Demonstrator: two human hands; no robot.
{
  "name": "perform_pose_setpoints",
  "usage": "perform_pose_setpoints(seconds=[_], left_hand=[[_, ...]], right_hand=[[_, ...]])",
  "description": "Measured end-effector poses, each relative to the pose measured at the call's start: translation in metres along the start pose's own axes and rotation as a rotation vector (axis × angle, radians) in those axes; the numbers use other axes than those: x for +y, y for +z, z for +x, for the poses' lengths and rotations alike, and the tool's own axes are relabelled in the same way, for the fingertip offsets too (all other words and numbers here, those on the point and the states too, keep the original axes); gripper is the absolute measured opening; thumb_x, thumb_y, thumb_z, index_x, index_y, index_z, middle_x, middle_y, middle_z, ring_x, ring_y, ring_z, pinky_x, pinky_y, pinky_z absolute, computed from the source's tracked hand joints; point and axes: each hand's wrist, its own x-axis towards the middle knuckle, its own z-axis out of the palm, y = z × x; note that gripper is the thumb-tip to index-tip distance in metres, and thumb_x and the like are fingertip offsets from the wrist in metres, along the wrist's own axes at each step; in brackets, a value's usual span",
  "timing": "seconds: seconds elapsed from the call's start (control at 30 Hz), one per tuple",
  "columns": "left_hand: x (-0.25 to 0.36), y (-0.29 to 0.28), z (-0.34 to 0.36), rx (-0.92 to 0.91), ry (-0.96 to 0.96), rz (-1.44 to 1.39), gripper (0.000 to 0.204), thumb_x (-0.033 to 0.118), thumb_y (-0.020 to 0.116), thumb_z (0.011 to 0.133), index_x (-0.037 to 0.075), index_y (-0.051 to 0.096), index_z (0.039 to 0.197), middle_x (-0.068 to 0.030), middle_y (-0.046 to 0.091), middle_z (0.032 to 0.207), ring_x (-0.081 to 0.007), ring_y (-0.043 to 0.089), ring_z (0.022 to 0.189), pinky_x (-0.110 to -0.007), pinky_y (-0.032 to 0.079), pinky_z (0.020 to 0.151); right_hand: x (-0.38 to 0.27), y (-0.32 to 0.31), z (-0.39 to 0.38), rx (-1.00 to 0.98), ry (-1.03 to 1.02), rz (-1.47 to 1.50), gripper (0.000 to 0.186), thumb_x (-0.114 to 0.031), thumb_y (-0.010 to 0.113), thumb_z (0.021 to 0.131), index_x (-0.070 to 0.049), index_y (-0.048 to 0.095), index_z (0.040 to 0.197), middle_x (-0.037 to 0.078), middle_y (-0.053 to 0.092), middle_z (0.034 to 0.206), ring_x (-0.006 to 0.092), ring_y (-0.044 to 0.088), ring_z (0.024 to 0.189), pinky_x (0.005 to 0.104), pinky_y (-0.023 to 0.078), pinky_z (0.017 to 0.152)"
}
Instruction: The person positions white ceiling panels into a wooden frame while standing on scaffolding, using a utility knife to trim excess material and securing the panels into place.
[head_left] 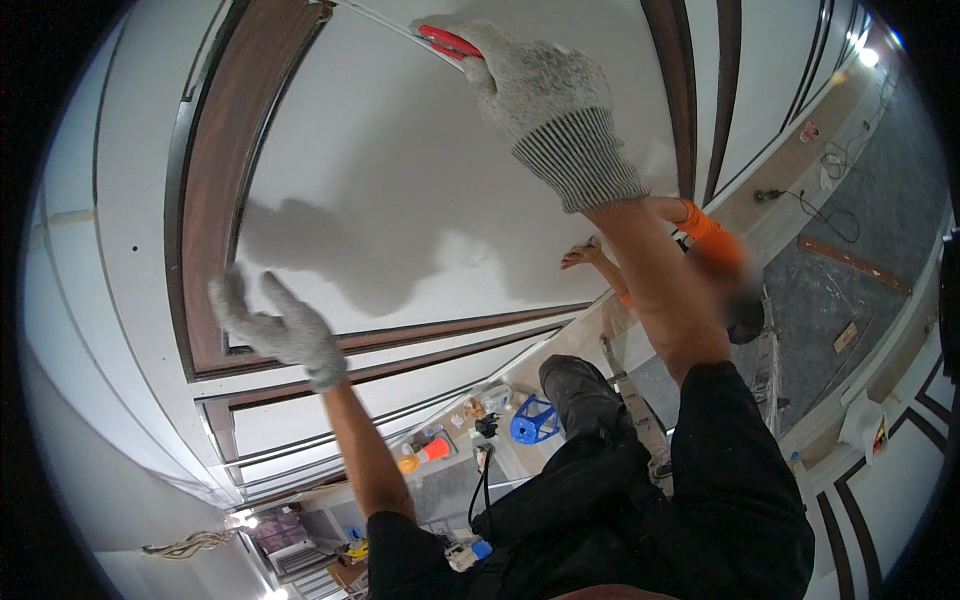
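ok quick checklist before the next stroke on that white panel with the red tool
1. Right hand grips the red tool: ok, glove closed around it.
2. Tool tip against the white panel: ok, at its top edge by the trim, though the exact contact is small.
3. Left hand braced: ok, open glove flat on the panel's lower edge near the brown trim.
4. Both gloves on: ok.
5. Second person below, with a hand on the panel: not ok, close under the working arm.
6. Footing: cannot tell, feet hidden.

Red-handled tool flat against white wall panel
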Motion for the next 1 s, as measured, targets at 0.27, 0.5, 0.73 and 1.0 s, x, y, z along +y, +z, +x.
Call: perform_pose_setpoints(seconds=[0.27, 0.5, 0.73, 1.0], left_hand=[[-0.09, -0.053, 0.049, -0.087, 0.257, 0.349, 0.061, 0.034, 0.077, 0.092, 0.005, 0.055, 0.142, -0.0177, 0.053, 0.145, -0.036, 0.05, 0.136, -0.051, 0.043, 0.113], [-0.123, -0.062, 0.056, -0.16, 0.449, 0.439, 0.066, 0.04, 0.074, 0.094, 0.008, 0.052, 0.147, -0.0185, 0.05, 0.15, -0.0379, 0.047, 0.138, -0.053, 0.04, 0.113], [-0.135, -0.072, 0.075, -0.269, 0.519, 0.316, 0.068, 0.042, 0.067, 0.097, 0.007, 0.047, 0.152, -0.0201, 0.047, 0.152, -0.0395, 0.046, 0.138, -0.054, 0.039, 0.113], [-0.151, -0.054, 0.074, -0.18, 0.45, 0.379, 0.066, 0.047, 0.055, 0.102, 0.007, 0.046, 0.154, -0.0196, 0.048, 0.15, -0.0365, 0.044, 0.135, -0.054, 0.029, 0.114]], right_hand=[[-0.022, -0.002, 0.003, 0.0, -0.062, -0.107, 0.033, -0.029, 0.052, 0.105, -0.011, 0.06, 0.131, 0.014, 0.075, 0.096, 0.0295, 0.074, 0.085, 0.048, 0.06, 0.079], [-0.017, 0.008, 0.012, 0.237, -0.247, -0.184, 0.025, -0.016, 0.059, 0.097, -0.001, 0.066, 0.115, 0.016, 0.073, 0.091, 0.0278, 0.071, 0.082, 0.0424, 0.056, 0.073], [-0.033, -0.02, 0.043, -0.226, -0.262, -0.265, 0.025, -0.016, 0.056, 0.097, 0.003, 0.07, 0.106, 0.02, 0.073, 0.098, 0.0325, 0.074, 0.088, 0.0423, 0.059, 0.077], [-0.041, -0.021, 0.047, -0.269, -0.317, -0.36, 0.028, -0.014, 0.053, 0.099, 0.006, 0.069, 0.11, 0.024, 0.072, 0.104, 0.0328, 0.073, 0.093, 0.0409, 0.059, 0.081]])
